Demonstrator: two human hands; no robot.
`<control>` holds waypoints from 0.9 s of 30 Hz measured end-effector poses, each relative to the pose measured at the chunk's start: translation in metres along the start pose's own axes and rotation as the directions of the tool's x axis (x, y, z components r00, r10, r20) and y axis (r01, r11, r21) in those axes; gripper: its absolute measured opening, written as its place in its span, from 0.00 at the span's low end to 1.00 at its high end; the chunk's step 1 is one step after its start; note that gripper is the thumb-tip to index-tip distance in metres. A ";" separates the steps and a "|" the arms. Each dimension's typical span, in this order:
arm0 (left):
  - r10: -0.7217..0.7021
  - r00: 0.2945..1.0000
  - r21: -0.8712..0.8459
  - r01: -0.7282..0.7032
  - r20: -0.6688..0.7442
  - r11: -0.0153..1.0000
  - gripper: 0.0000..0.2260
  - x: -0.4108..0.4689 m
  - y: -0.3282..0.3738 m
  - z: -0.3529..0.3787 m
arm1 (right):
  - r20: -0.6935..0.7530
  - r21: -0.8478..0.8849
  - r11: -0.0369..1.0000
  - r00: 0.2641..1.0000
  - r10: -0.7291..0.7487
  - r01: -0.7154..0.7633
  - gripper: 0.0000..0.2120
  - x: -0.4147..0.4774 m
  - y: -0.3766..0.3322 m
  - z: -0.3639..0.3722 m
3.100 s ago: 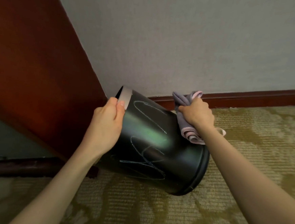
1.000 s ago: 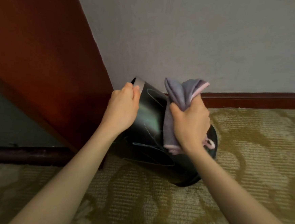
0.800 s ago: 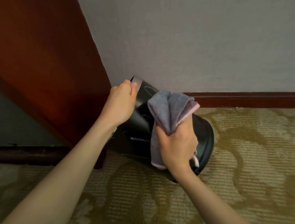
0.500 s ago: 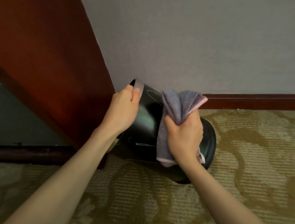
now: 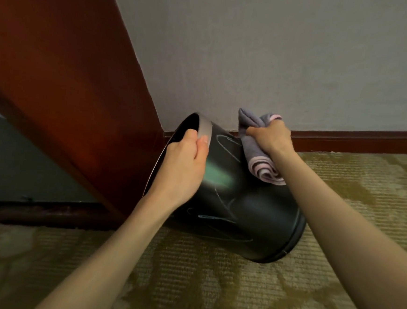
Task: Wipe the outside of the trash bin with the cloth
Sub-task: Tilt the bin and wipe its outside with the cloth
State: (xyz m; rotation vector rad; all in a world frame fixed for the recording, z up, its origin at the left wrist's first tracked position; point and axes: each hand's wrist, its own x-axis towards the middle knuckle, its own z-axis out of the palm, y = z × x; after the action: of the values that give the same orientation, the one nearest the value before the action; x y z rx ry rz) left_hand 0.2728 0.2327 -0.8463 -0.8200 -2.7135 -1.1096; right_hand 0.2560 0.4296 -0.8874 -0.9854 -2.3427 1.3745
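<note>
Left hand point(image 5: 182, 167) fingers point(image 5: 191, 136) curl over the bin point(image 5: 242, 206) rim; right hand point(image 5: 272, 135) fingers clench cloth point(image 5: 254, 151).

Likely a carpeted hotel or home room: patterned carpet point(image 5: 235, 291), dark wooden skirting point(image 5: 357, 139), plain grey wall point(image 5: 278, 50).

I see dim, warm indoor light. Soft greenish sheen on trash bin point(image 5: 240, 201). Carpet point(image 5: 210, 296) near bottom edge blurred; wide-angle stretch at edges.

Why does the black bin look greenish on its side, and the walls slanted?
Head view: the greenish streak on the glossy black plastic trash bin is likely glare, next to the left hand; the wide-angle lens slants the red-brown wooden panel.
</note>
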 end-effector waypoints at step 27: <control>-0.052 0.993 0.127 0.065 -0.103 0.990 0.14 0.024 -0.008 -0.003 | -0.362 0.140 0.893 0.861 -0.356 0.428 0.24 -0.121 0.006 0.038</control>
State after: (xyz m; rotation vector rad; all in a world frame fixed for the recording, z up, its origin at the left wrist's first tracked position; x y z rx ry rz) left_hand 0.2480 0.2368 -0.8422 -0.6523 -2.7085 -0.9442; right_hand 0.3288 0.3258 -0.8980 -0.5712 -1.9557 1.1650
